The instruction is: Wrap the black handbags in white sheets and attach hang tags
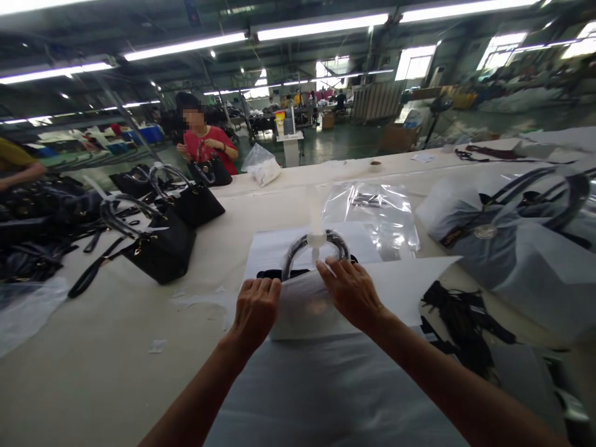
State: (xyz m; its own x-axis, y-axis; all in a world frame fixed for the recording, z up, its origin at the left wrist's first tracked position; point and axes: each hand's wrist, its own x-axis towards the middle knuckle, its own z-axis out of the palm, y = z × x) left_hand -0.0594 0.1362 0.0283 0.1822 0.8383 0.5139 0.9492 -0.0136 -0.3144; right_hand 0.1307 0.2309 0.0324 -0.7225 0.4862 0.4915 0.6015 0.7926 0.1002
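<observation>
A handbag with arched, wrapped handles (342, 242) stands in front of me, its body mostly hidden behind a sheet of white wrapping paper (302, 310). My left hand (257, 304) is closed, fingers curled over the paper's upper left edge beside the bag. On the other side, my right hand (351, 292) is closed on the paper's upper edge, just below the handles. A white strip (317, 214) rises from the top of the handles. More white paper (265, 245) lies flat behind the bag.
Black handbags (162, 248) stand at left. Clear plastic bags (395, 217) lie beyond the paper. At right are a wrapped bag (503, 248) and black pouches (465, 323). A co-worker in red (223, 139) holds a bag across the table (116, 360).
</observation>
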